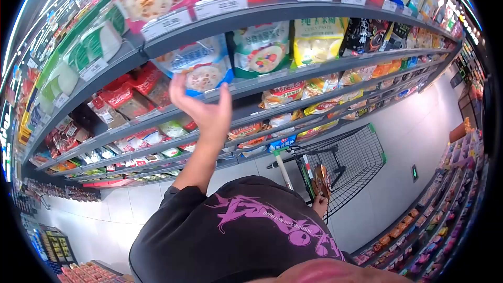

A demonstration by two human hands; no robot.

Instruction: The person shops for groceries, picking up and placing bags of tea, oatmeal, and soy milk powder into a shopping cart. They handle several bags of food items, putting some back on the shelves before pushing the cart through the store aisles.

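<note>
1. Packets in red and brown (128, 94), on a shelf below and left of the blue bag. Might be clipped by a careless downward sweep of the arm and tipped forward.

2. Blue bag (199, 52), near the front edge of a higher shelf, with a bowl printed on the front. Looks soft; could crumple or slide away under a pinch at the bottom edge alone.

3. Left hand (204, 118), up in front of the shelves, fingers curved and thumb spread wide, with nothing held. Overlaps the lower part of the blue bag in this view; cannot tell touching from merely near. Could push the bag deeper or topple it through a misjudged reach.

4. Green bag (262, 47), just right of the blue bag. Could be dragged along by sideways rubbing between the two.

5. Right hand (320, 204), low beside the cart, seemingly closed around the lower end of a brown packet (321, 178), fingers partly hidden. Might let the packet slip, with attention on the shelf.

6. Shopping cart (367, 162), wire-sided, on pale floor. Could roll off after a bump, probably through unbraked wheels.
</note>
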